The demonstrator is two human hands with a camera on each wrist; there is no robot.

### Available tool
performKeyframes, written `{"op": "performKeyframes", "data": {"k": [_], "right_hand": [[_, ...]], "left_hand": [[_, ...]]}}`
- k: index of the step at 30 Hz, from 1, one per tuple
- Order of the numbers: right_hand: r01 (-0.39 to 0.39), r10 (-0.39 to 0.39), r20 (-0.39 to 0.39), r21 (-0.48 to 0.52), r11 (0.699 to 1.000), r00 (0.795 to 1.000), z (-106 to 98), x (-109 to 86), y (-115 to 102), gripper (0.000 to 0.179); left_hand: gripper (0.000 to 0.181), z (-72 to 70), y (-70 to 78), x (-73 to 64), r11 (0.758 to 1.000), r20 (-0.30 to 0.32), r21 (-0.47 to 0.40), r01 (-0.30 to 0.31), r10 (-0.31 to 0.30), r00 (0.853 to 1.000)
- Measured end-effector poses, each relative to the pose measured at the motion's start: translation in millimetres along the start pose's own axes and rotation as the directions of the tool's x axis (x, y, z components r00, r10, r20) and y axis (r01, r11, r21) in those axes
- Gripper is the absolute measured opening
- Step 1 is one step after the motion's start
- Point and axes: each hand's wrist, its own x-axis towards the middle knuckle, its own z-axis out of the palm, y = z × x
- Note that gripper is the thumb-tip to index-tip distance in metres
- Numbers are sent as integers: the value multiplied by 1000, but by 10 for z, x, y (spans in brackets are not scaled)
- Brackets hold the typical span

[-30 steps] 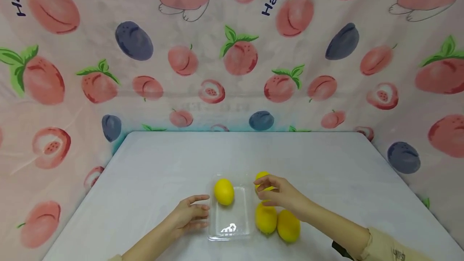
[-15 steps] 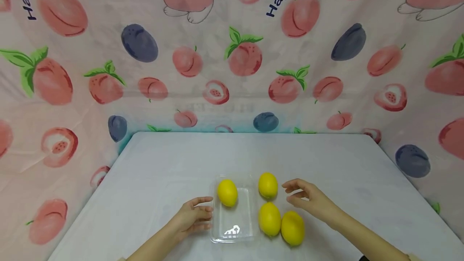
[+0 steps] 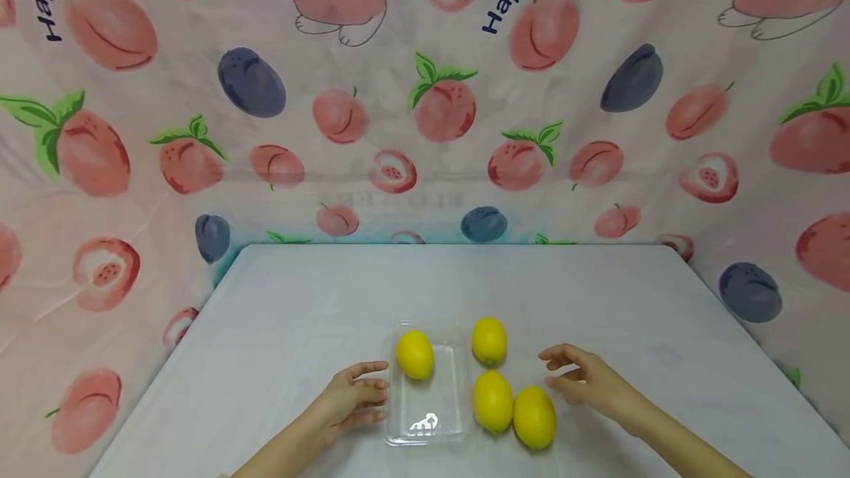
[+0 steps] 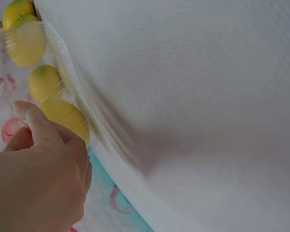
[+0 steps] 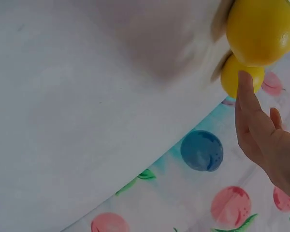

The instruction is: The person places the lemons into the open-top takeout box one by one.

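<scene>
A clear plastic box (image 3: 445, 382) lies on the table with one lemon (image 3: 415, 355) at its far left. My left hand (image 3: 345, 398) stands along the box's left side, fingertips right at the rim; in the left wrist view the hand (image 4: 48, 159) reaches to the clear wall (image 4: 29, 34), with lemons (image 4: 63, 116) showing through it. To the right of the box sit a far lemon (image 3: 489, 340), a middle lemon (image 3: 493, 400) and a near lemon (image 3: 534, 417). My right hand (image 3: 591, 382) hovers right of these, holding nothing, fingers loosely bent; lemons (image 5: 261, 31) show beyond it in the right wrist view.
A white cloth covers the table (image 3: 319, 293). Behind and at both sides hangs a pink curtain (image 3: 279, 80) printed with fruit and rabbits, meeting the table's far edge.
My right hand has drawn back to the right, away from the far lemon, and has come slightly nearer. The left hand, the box and the lemons keep their places.
</scene>
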Motion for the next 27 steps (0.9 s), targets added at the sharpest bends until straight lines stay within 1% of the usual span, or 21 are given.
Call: {"op": "performKeyframes", "data": {"k": [7,12,19,23,27], "right_hand": [[-97,95,93,17,995,991,57,-24,83,55],[-135,134,137,-7,991,981,91,-11,81,59],[-186,188,129,-28,982,974,172,45,98,56],[-190,191,126,-20,981,973,226,67,139,57],[-206,204,123,1,979,971,256,78,160,56]], "left_hand": [[53,-11,-33,-4,1000,12,0,-2,2,1000],[52,5,-12,4,1000,12,5,1,-1,1000],[51,20,17,6,1000,-5,9,-4,4,1000],[51,12,6,-4,1000,-15,8,-3,3,1000],[51,6,4,-14,1000,-11,10,-5,5,1000]]}}
